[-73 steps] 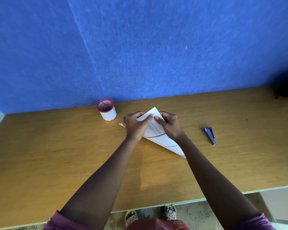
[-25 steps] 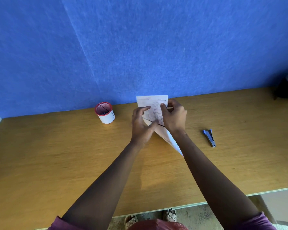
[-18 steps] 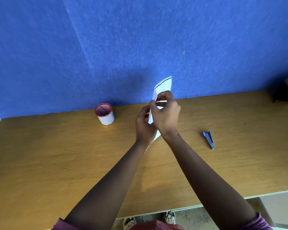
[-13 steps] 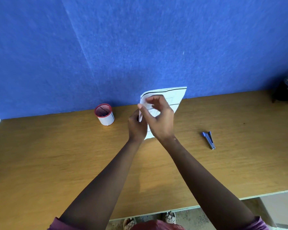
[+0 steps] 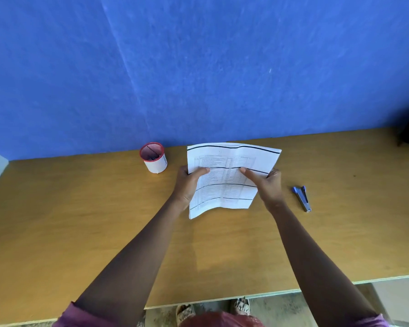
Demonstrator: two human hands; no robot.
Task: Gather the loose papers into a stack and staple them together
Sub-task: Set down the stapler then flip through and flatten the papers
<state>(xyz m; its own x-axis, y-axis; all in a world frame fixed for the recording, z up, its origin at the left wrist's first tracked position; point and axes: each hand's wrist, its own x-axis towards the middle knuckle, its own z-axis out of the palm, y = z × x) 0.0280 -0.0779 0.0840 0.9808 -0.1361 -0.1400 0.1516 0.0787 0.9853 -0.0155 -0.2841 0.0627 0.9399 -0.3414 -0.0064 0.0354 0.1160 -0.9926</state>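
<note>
Both your left hand [image 5: 187,185] and right hand [image 5: 268,186] pinch the papers [image 5: 224,178], now spread open facing you; print illegible, fingers hidden behind.

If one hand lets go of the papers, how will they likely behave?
The papers would probably flop: they already curve between the left hand and right hand. They look thin and light. Loose sheets might slide apart.

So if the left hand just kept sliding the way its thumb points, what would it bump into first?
The left hand grips the white printed papers, thumb pointing right across the sheet. Going straight on, it would likely meet the right hand on the opposite edge first, before the blue stapler; depth is uncertain.
</note>
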